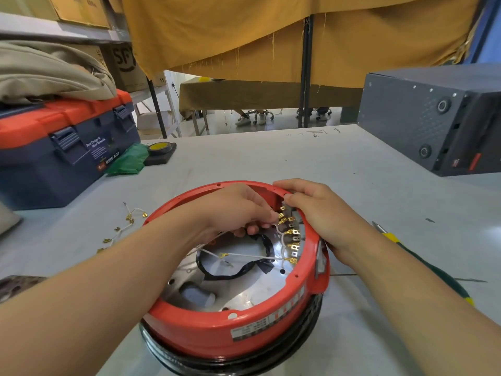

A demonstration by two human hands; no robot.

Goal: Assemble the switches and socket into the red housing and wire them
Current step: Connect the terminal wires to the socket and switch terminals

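Head view: toolbox (67, 147) label reads "WING BOX".

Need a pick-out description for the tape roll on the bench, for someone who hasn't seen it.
Start at the blue toolbox with the orange lid at the table's left edge. Just right of it lies crumpled green plastic, then a flat black block. The tape roll sits on that block: a dark ring, yellow centre.

Table (271, 158): toolbox (62, 153), housing (217, 332), perhaps tape (159, 149).
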